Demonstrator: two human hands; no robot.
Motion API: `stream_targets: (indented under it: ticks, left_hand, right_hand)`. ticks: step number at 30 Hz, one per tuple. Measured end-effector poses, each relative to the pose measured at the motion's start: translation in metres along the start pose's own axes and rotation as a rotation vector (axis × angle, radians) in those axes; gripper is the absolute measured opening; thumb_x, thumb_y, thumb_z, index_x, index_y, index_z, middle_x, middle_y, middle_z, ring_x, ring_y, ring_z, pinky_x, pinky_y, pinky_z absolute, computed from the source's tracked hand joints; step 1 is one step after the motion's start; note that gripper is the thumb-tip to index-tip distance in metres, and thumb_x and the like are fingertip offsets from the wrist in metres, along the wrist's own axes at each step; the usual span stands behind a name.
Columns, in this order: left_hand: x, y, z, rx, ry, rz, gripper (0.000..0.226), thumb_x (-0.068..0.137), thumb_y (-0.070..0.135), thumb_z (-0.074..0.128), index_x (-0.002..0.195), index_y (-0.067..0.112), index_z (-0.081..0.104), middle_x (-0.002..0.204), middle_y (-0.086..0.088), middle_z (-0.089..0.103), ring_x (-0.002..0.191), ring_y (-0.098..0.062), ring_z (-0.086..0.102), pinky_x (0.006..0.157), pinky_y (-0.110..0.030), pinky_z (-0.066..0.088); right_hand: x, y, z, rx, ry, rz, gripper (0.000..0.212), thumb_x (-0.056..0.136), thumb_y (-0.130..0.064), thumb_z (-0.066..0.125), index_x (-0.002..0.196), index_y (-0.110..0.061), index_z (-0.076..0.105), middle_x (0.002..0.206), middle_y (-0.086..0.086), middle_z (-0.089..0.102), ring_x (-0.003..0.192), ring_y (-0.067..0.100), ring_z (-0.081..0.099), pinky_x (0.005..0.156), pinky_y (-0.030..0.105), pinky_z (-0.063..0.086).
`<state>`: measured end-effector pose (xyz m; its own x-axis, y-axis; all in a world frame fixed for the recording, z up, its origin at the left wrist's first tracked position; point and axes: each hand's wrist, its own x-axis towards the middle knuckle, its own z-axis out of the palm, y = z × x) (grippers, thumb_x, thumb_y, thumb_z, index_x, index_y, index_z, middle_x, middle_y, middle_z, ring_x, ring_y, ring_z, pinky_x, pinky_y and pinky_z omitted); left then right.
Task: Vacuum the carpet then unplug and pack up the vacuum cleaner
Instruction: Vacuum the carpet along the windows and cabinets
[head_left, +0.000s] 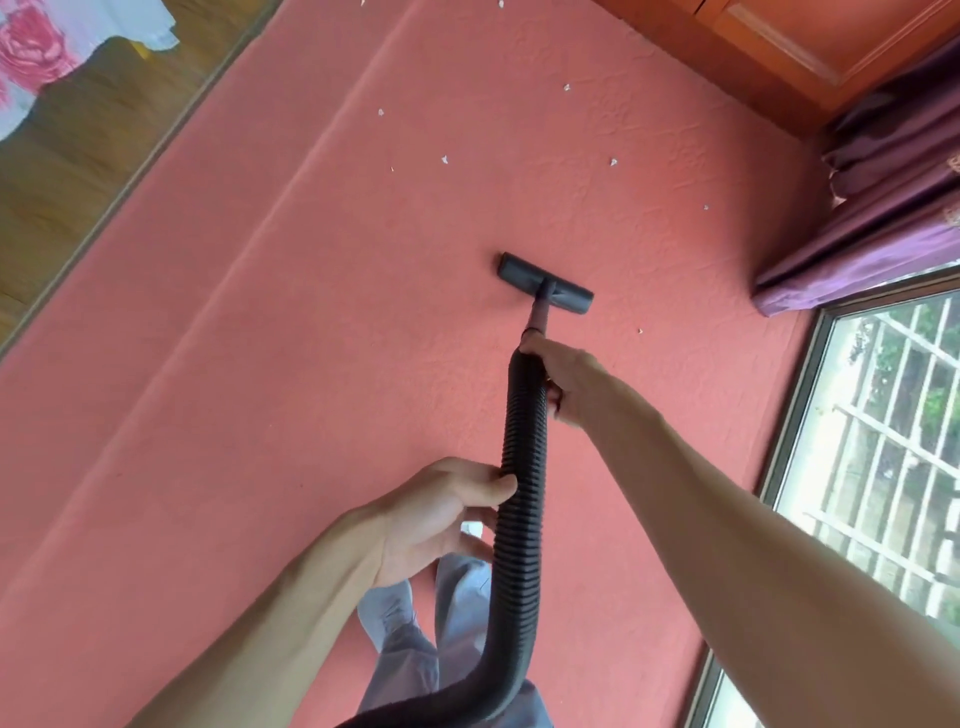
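Both hands, right hand (563, 376) and left hand (441, 512), grip the hose (522, 467); floor nozzle (545, 283) rests on the carpet (260, 364).

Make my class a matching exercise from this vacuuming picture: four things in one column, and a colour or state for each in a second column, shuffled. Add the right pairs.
Column one
1. hose
2. carpet
3. curtain
4. paper scraps

Column two
a. purple, bunched in folds
b. black, held by the left hand and the right hand
c. white, scattered
d. pinkish red, spread flat

Pairs: 1-b, 2-d, 3-a, 4-c
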<state>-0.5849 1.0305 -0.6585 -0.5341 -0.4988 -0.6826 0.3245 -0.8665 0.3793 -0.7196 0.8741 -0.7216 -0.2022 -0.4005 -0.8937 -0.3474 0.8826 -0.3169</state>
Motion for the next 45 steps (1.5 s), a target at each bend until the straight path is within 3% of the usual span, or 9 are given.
stream_targets:
  ticks: [7,14,18,22,25,33,37,41,45]
  left_hand:
    - [-0.015,0.009,-0.006,0.079,-0.132,-0.054,0.026,0.095,0.020,0.060,0.108,0.000,0.070,0.096,-0.011,0.071,0.084,-0.017,0.069,0.072,-0.030,0.056]
    - [0.015,0.023,0.002,0.187,0.272,0.091,0.030,0.102,0.034,0.052,0.096,0.016,0.075,0.078,0.011,0.071,0.082,-0.010,0.063,0.080,-0.032,0.046]
    - [0.017,0.009,0.004,0.154,0.276,0.101,0.030,0.098,0.035,0.058,0.101,0.011,0.076,0.081,0.006,0.072,0.076,-0.008,0.067,0.076,-0.032,0.050]
    - [-0.003,-0.006,-0.002,0.046,0.054,0.000,0.038,0.095,0.028,0.064,0.111,-0.006,0.070,0.094,-0.011,0.066,0.084,-0.021,0.060,0.069,-0.029,0.053]
    - [-0.014,-0.010,-0.003,-0.007,-0.040,-0.034,0.049,0.094,0.027,0.066,0.118,-0.016,0.059,0.104,-0.019,0.053,0.096,-0.032,0.043,0.078,-0.032,0.050]
    - [0.021,0.008,0.018,0.088,0.224,0.066,0.029,0.101,0.025,0.055,0.106,0.003,0.073,0.080,0.001,0.066,0.076,-0.013,0.060,0.069,-0.030,0.048]
    - [0.018,0.002,0.012,0.047,0.039,0.008,0.030,0.099,0.022,0.059,0.112,-0.003,0.069,0.093,-0.009,0.066,0.086,-0.020,0.060,0.073,-0.031,0.053]
    - [0.001,-0.014,0.008,-0.041,-0.150,-0.058,0.042,0.097,0.023,0.061,0.120,-0.013,0.060,0.094,-0.007,0.065,0.087,-0.019,0.059,0.079,-0.031,0.052]
    - [0.002,-0.008,0.010,-0.037,-0.091,-0.021,0.045,0.097,0.023,0.061,0.123,-0.014,0.058,0.103,-0.016,0.060,0.098,-0.027,0.057,0.081,-0.035,0.051]
  right_hand:
    - [-0.024,0.016,-0.017,0.144,-0.039,0.028,0.030,0.080,-0.033,0.070,0.087,-0.006,0.061,0.068,0.006,0.055,0.060,0.016,0.049,0.056,0.028,0.041]
    - [0.007,-0.016,-0.005,0.388,-0.058,0.108,0.039,0.088,-0.039,0.063,0.110,-0.007,0.059,0.098,0.009,0.059,0.092,0.023,0.058,0.099,0.036,0.050]
    - [0.005,-0.006,-0.006,0.517,-0.178,0.160,0.042,0.092,-0.040,0.060,0.114,-0.004,0.056,0.092,0.010,0.057,0.076,0.022,0.058,0.072,0.031,0.054]
    - [-0.003,0.024,-0.011,0.397,-0.201,0.178,0.042,0.089,-0.034,0.063,0.118,-0.004,0.058,0.098,0.011,0.055,0.082,0.020,0.053,0.088,0.033,0.048]
    - [-0.004,0.033,-0.016,0.363,-0.245,0.180,0.035,0.088,-0.032,0.063,0.110,-0.005,0.058,0.084,0.010,0.056,0.072,0.019,0.050,0.083,0.033,0.039]
    - [0.019,-0.011,-0.015,0.321,-0.159,0.118,0.033,0.089,-0.035,0.063,0.106,-0.007,0.057,0.091,0.008,0.057,0.080,0.021,0.057,0.091,0.030,0.048]
    - [0.014,0.001,-0.023,0.266,-0.214,0.119,0.036,0.086,-0.033,0.065,0.107,-0.004,0.057,0.089,0.011,0.058,0.081,0.023,0.057,0.097,0.035,0.049]
    - [0.000,0.027,-0.027,0.226,-0.270,0.154,0.031,0.084,-0.029,0.068,0.094,-0.002,0.059,0.076,0.011,0.058,0.076,0.021,0.052,0.084,0.035,0.041]
    - [0.001,0.014,-0.028,0.221,-0.265,0.144,0.031,0.085,-0.030,0.067,0.094,-0.002,0.058,0.074,0.010,0.058,0.071,0.019,0.052,0.084,0.033,0.041]
